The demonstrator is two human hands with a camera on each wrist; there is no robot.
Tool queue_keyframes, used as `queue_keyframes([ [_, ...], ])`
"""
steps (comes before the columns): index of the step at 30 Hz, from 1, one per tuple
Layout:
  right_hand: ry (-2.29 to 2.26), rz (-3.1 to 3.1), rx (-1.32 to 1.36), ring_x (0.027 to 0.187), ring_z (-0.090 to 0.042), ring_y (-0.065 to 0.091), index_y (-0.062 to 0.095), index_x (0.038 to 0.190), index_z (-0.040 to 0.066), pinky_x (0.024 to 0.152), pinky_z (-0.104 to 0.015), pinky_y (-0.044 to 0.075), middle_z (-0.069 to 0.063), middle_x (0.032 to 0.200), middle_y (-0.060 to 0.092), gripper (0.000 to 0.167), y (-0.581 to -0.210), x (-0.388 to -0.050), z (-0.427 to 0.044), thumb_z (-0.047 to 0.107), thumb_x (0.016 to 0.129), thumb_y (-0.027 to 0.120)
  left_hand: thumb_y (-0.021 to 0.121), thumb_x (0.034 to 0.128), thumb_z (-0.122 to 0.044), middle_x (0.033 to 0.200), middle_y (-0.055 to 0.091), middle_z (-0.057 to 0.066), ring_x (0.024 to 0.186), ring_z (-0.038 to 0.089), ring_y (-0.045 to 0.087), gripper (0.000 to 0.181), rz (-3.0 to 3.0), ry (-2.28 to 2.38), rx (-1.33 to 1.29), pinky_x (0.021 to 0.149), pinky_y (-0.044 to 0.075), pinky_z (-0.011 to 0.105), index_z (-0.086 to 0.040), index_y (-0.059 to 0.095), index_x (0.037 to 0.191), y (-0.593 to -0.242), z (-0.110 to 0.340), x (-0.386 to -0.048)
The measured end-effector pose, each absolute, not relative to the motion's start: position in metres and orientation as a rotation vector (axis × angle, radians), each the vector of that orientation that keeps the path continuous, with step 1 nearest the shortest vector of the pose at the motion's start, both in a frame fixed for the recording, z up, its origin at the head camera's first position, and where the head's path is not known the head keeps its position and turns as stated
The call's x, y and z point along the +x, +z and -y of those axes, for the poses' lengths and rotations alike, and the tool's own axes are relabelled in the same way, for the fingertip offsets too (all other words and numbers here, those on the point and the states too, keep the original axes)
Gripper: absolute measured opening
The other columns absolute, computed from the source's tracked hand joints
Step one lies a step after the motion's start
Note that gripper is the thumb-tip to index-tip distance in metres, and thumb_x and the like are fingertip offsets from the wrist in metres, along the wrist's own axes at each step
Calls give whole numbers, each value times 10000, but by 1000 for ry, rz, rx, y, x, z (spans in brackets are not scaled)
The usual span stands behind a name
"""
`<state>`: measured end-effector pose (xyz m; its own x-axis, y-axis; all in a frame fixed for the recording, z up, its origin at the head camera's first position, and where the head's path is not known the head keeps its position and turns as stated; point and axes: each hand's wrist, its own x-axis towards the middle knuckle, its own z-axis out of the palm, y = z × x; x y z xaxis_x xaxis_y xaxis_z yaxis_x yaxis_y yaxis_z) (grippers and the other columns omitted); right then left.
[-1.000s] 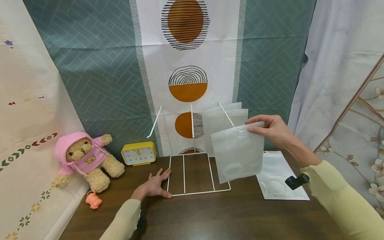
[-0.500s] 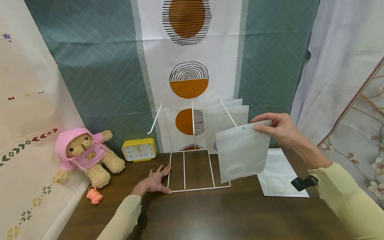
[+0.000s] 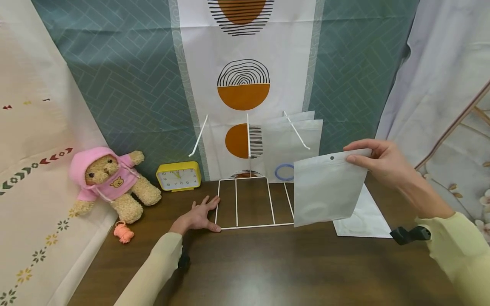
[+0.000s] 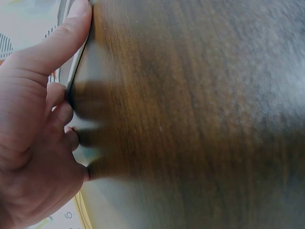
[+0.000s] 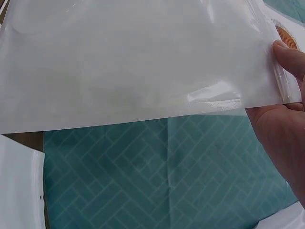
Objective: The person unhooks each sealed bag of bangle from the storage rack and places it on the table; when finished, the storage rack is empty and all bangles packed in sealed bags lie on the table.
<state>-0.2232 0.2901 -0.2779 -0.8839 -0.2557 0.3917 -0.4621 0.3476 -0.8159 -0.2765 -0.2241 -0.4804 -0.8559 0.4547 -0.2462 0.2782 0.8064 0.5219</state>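
Note:
My right hand (image 3: 390, 163) pinches the top right corner of a pale translucent bag (image 3: 329, 189) with a small hole in its top edge; the bag hangs beside the white wire rack (image 3: 252, 226), off the front tip of its right prong (image 3: 296, 131). In the right wrist view the thumb lies on the bag (image 5: 143, 71). Two more pale bags (image 3: 311, 138) hang on that prong, a blue ring showing in one. My left hand (image 3: 197, 219), fingers spread, rests against the left side of the rack's base. The middle and left prongs hold nothing.
Another white bag (image 3: 369, 219) lies flat on the table at the right. At the left are a yellow clock (image 3: 178, 176), a teddy bear (image 3: 111, 180) in a pink hoodie and a small orange item (image 3: 123, 232). Patterned cloth hangs behind the rack.
My right hand has moved right with its bag, which has come away from the prong tip, uncovering the blue ring. My left hand stays at the rack, while the head view has tilted down.

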Motion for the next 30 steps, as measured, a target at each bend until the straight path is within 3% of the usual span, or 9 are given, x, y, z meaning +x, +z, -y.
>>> queue_keyframes([
  [12,1507,2446,566,664,-112,690,761,1107,120,577,-220,521,38,863,749,261,-285,-203,-312,-38,908,703,847,773,-423,1657,140,135,1499,413,-16,1084,-2641,686,548,1106,-70,682,-62,235,1592,-478,222,-277],
  [19,1525,2410,588,547,-97,543,769,1088,117,453,-307,363,26,784,729,301,-294,-186,-329,-97,895,683,847,767,-424,1656,144,133,1499,414,-11,1089,-2645,675,550,1104,-62,688,-65,234,1592,-479,222,-278],
  [22,1577,2398,594,474,-123,407,770,1087,130,423,-353,279,20,620,649,344,-299,-177,-336,-132,897,655,847,762,-424,1654,148,139,1498,421,-8,1091,-2644,674,559,1101,-57,695,-61,236,1591,-478,222,-277],
  [27,1557,2404,610,421,-132,343,757,1091,117,386,-330,297,28,573,588,370,-307,-163,-347,-168,897,625,846,762,-427,1654,147,143,1496,425,-9,1098,-2638,676,567,1099,-56,699,-53,231,1590,-477,222,-276],
  [29,1522,2407,613,448,-126,421,753,1093,105,402,-307,343,20,673,648,368,-310,-158,-351,-176,892,625,848,762,-424,1653,150,142,1496,426,-6,1097,-2641,678,567,1098,-56,700,-51,233,1589,-477,222,-275],
  [30,1481,2411,616,445,-140,388,754,1088,106,396,-319,318,37,691,643,374,-312,-155,-353,-182,885,628,849,761,-422,1652,154,147,1495,431,-3,1096,-2645,679,572,1094,-54,706,-45,236,1587,-477,222,-275],
])
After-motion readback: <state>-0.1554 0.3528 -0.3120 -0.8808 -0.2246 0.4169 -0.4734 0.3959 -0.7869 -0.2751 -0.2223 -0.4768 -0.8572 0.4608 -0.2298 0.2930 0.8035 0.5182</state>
